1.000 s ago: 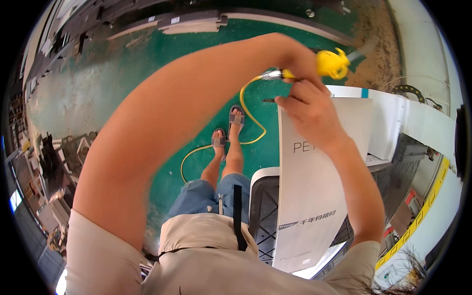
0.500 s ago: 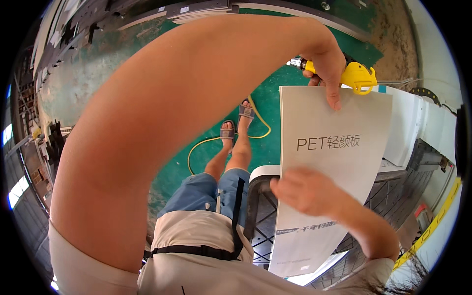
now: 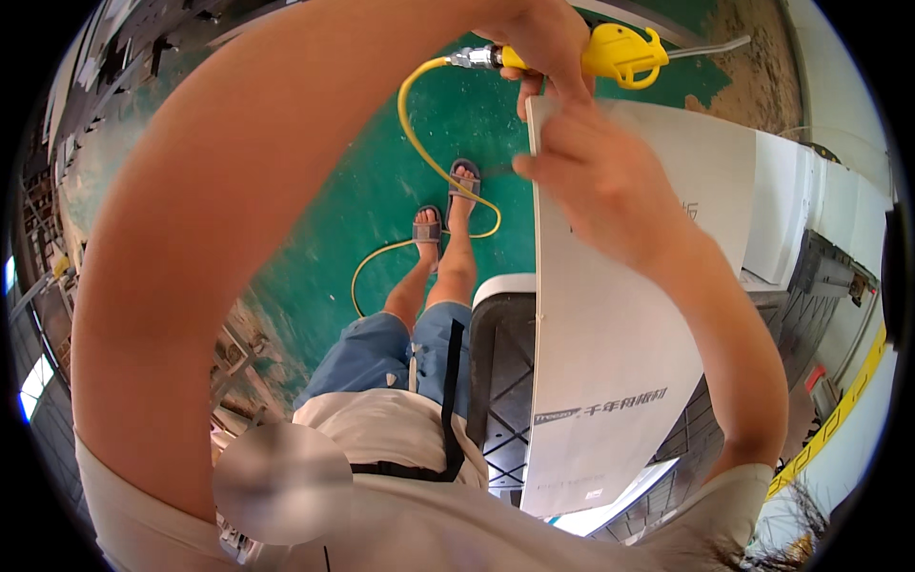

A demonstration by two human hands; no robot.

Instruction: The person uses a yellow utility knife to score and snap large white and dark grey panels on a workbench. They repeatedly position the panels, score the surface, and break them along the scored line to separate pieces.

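Observation:
A yellow air blow gun point(image 3: 624, 55) with a thin metal nozzle is in my left hand point(image 3: 555, 48), whose fingers are wrapped round its handle. The same hand's fingertips are at the far edge of a tall off-white board point(image 3: 620, 334) with printed lettering. My right hand point(image 3: 605, 176), blurred by motion, is over the board's far left corner. Its fingers are curled, thumb and fingertips together just past the board's left edge. A faint dark streak sticks out there; I cannot make out what it is.
A yellow air hose point(image 3: 405, 105) runs from the gun down to the green floor point(image 3: 381, 172), past my sandalled feet. Under the board is a dark machine table point(image 3: 505, 372) with a rounded corner. White machine housing point(image 3: 777, 210) stands at the right, with a yellow strip point(image 3: 829, 429) nearby.
My left hand and the air gun have moved left and farther away. My right hand has gone from the board's middle up to its far left corner. The view has shifted slightly.

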